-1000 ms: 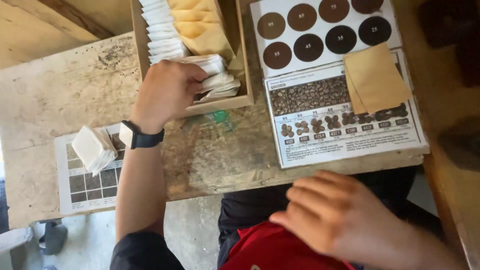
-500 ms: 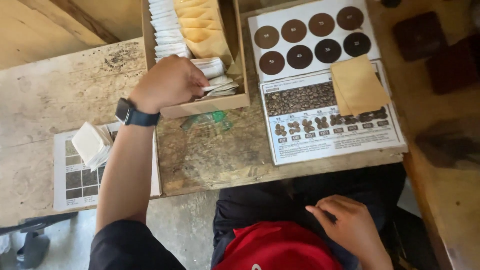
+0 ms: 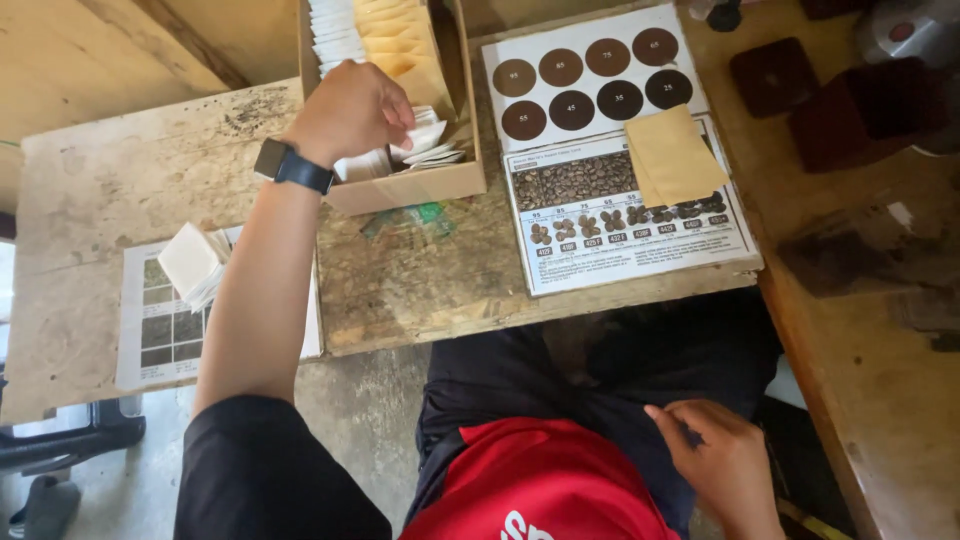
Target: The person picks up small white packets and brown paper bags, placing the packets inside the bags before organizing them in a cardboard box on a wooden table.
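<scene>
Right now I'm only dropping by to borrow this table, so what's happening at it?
A seated person reaches the left hand into a cardboard box of white and tan packets, fingers on the white packets. The right hand rests on the lap. One tan envelope lies on a printed chart of brown circles and coffee beans. A small stack of white packets sits on another printed sheet at the left.

The left hand (image 3: 350,110) hides whichever white packet (image 3: 420,135) its fingertips grip.
</scene>
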